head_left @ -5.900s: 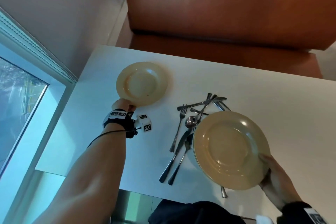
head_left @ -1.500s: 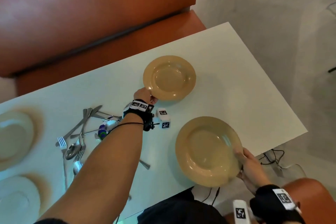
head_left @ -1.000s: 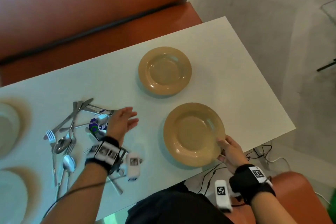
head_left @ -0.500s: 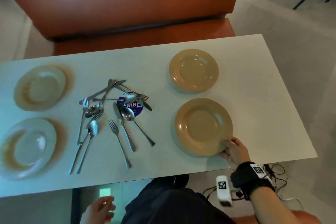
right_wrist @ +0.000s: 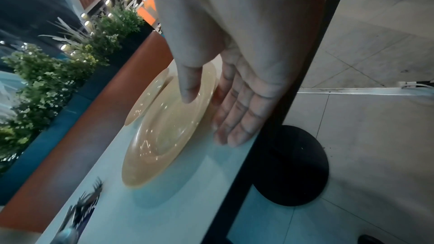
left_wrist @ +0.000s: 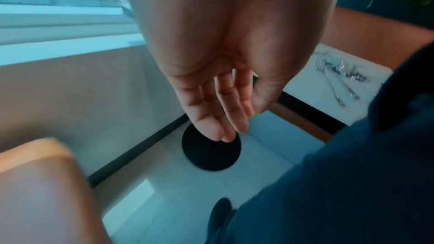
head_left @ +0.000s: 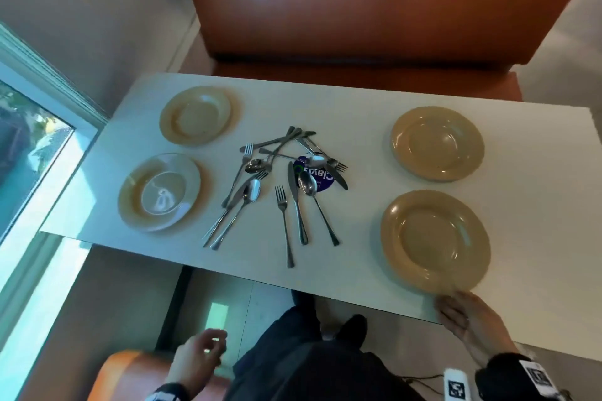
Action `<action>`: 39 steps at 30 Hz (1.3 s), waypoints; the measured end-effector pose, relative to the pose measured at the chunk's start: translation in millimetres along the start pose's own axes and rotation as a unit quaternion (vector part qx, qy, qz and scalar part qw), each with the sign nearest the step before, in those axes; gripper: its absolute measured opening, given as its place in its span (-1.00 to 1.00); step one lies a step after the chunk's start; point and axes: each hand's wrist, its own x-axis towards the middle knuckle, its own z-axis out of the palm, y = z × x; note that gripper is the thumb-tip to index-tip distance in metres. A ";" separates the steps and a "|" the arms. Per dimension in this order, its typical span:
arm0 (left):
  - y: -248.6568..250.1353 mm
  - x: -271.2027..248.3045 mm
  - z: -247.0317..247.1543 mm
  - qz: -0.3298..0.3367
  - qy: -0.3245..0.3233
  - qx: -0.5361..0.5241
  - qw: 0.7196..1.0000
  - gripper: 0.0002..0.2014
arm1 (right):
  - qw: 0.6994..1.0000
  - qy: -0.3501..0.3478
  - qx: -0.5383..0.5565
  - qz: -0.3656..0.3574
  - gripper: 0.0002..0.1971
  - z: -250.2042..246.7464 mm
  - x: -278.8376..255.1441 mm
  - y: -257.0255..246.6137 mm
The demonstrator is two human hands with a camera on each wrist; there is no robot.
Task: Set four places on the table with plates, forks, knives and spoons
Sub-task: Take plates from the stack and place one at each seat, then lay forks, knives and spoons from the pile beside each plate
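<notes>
Right hand (head_left: 474,321): we are laying flat, straight fingers beside the near right plate (head_left: 435,239); holding nothing
Left hand (head_left: 195,360): hanging loosely curled, empty, below the table (head_left: 355,98)
Cutlery (head_left: 283,182): lying heaped mid-table between four plates

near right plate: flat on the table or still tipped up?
Flat. The near right plate lies level on the table, casting only a thin shadow. The right hand rests open beside its rim, gripping nothing.

Tan plates (head_left: 437,143), white table (head_left: 358,107) (purple sticker (head_left: 321,180)), orange bench (head_left: 358,10).
</notes>
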 end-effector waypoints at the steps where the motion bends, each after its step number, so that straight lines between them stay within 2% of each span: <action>1: 20.6 -2.3 -13.9 -0.010 0.025 0.013 1.000 -0.69 | 1.000 -0.004 -0.019 0.003 -0.77 -0.7 -3.4 4.9; 3: 45.6 15.9 -33.1 -0.001 0.054 0.005 0.999 -0.79 | 0.997 -0.015 -0.070 0.016 -0.84 -1.5 -8.5 14.3; 4: 58.3 27.3 -44.2 0.034 0.071 0.008 0.997 -0.85 | 0.994 -0.021 -0.105 0.024 -0.83 2.0 -11.7 19.3; 9: 111.1 83.6 -81.3 0.085 0.117 0.036 0.989 -0.83 | 0.965 -0.043 -0.259 0.026 -0.86 21.4 -30.0 47.2; 15: 134.8 137.7 -87.5 0.116 0.081 0.126 0.982 -0.74 | 0.927 -0.051 -0.371 0.027 -0.87 67.7 -47.4 80.7; 19: 140.5 153.1 -79.9 0.147 0.050 0.213 0.965 -0.81 | 0.909 -0.071 -0.412 -0.010 -0.89 116.9 -64.5 86.6; 26: 140.1 167.7 -78.0 0.184 0.049 0.263 0.946 -0.83 | 0.864 -0.103 -0.477 -0.121 -0.93 211.1 -84.7 78.8; 28: 142.0 168.7 -78.4 0.185 0.042 0.262 0.946 -0.84 | 0.862 -0.107 -0.478 -0.130 -0.94 233.4 -85.4 75.4; 33: 144.1 167.8 -78.8 0.178 0.025 0.231 0.956 -0.80 | 0.877 -0.115 -0.444 -0.142 -0.93 271.8 -83.3 70.7; 39: 142.5 158.4 -80.4 0.166 -0.020 0.179 0.970 -0.83 | 0.888 -0.155 -0.417 -0.119 -0.90 303.6 -71.3 75.8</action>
